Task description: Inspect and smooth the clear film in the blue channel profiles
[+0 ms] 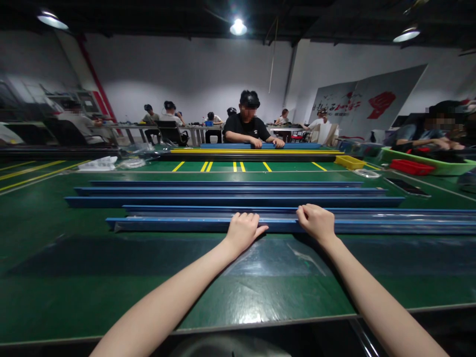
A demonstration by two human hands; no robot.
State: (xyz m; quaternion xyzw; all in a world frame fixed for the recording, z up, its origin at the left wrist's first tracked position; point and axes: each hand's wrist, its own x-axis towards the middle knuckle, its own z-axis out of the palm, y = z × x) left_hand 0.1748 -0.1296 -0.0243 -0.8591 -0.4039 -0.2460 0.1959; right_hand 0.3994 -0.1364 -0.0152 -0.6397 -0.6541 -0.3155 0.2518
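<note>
A long blue channel rail (186,225) lies crosswise in front of me, with a groove along its length. My left hand (243,232) is closed over its near wall, fingers curled across the top and thumb pointing right along the near side. Farther right, my right hand (316,221) makes a fist at the same rail, thumb toward the left. What its fingers hold, if anything, is hidden. Clear plastic film (260,255) lies on the green table between the rail and me. Beyond are several more blue rails (230,202), parallel to this one.
Across the green table (74,297), a co-worker (247,126) in black has both hands on another blue rail (308,146). Yellow and black bars (256,151) lie before them. At right are a yellow tray (349,162), a phone (407,187), a red tray (412,167) and a green bin (446,169).
</note>
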